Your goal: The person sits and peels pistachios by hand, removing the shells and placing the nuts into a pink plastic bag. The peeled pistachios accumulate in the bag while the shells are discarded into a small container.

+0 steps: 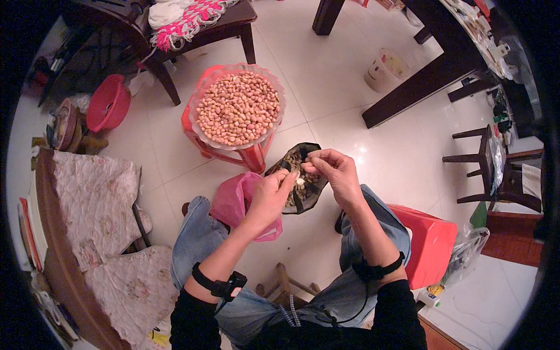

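Note:
My left hand [273,190] and my right hand [337,173] are raised over a black bag [311,202] that stands open on the floor between my knees. Bits that look like peanut shells [292,201] lie inside it. On each hand, thumb and forefinger are pinched together; anything between them is too small to make out. A pale piece [300,180] shows just below my left fingertips; whether it is held or lies in the bag is unclear. Beside my left wrist hangs a pink plastic bag [234,194]. Shelled peanuts [238,107] fill a clear, scalloped bowl [283,94].
The bowl sits on a red plastic stool [258,159]. A dark wooden table leg [407,89] and a pale bucket [379,78] stand ahead right. By my right knee is a red plastic container [431,245]. Quilted floral covers [98,192] lie at left, near a red basin [109,103].

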### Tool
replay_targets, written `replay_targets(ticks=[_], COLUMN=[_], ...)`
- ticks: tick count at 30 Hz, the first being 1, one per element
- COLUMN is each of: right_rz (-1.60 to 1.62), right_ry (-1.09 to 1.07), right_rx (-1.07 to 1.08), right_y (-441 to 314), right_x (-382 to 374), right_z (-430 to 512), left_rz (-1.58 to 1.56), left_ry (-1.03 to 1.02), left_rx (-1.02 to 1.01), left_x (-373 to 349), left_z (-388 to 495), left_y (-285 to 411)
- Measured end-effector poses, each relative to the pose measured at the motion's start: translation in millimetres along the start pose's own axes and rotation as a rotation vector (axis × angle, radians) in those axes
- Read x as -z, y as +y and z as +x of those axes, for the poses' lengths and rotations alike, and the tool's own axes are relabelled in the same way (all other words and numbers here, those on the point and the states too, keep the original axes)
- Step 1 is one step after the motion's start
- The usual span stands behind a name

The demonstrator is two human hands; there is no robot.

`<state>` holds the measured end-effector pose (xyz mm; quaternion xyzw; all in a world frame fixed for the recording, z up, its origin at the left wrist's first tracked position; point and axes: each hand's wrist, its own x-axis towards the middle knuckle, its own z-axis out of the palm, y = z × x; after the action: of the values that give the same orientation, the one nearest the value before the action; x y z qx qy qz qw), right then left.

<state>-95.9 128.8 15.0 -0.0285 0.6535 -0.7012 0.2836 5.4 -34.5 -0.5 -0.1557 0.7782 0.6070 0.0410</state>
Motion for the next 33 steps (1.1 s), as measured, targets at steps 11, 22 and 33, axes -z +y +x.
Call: replay_targets(ticks=[11,22,33], right_rz=[-0.119,-0.560,-0.578], right_ry=[0.058,-0.040,-0.257], right_rx=[0.188,0.788,0.404], right_y=[-14,-85,-36], right_x=[-11,-87,-32], right_z=[1,52,-14], left_rz=[-0.964,-1.447,-1.487], left_ry=[-0.181,-0.111,-0.110], left_rx=[0.458,0.354,0.209], left_x=[-17,-8,1], left_z=[-7,1,3], left_y=[-4,-3,14])
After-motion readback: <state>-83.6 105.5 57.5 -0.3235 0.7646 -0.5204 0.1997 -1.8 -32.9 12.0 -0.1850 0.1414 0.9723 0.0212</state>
